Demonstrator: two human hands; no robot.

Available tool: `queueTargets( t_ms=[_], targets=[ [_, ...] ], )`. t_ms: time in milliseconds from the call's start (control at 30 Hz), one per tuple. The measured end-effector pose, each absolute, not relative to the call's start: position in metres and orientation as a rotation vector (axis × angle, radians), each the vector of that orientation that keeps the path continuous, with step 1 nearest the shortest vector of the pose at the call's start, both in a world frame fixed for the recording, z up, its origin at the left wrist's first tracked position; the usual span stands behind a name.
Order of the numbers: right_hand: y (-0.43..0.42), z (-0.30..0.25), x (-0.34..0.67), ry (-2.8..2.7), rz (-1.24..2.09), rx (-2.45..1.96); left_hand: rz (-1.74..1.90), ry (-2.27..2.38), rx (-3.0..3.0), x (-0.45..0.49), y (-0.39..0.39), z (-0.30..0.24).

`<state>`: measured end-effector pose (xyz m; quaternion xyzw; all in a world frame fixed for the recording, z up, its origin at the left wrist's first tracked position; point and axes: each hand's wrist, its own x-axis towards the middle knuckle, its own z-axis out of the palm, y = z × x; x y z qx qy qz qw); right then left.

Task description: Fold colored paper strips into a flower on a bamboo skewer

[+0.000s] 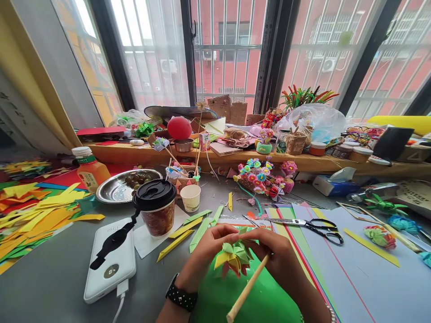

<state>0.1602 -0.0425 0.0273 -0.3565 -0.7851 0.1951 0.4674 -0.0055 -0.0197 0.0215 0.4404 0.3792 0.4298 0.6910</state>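
Observation:
A folded paper flower [235, 256] in green, yellow and pinkish paper sits between my two hands. My left hand [212, 244], with a black dotted band at the wrist, is closed on its left and upper side. My right hand [278, 251] is closed around a pale wooden stick [249, 287] that slants down toward me. The right fingertips also meet the flower's top edge, where a light green paper piece shows; their exact grip is hidden. Below both hands lies a shiny green surface [242, 300].
Scissors [308, 223] lie on stacked coloured paper [363, 278] at right. Folded strips [182, 233], a lidded coffee cup [156, 211], a paper cup [191, 198] and a white power bank [111, 255] stand or lie at left. Crocheted flowers [259, 175] are behind.

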Motion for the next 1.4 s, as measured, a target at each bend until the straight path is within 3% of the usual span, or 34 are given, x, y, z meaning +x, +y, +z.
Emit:
queueTargets(
  t_ms=[1100,1400],
  targets=[
    [-0.045,0.037,0.166,-1.972,0.696,-0.89,0.938,0.878,1.058,-0.005,-0.025,0.031],
    [-0.044,0.034,0.164,-2.012,0.436,-0.898,0.935,0.845,0.982,-0.005,-0.023,0.026]
  ],
)
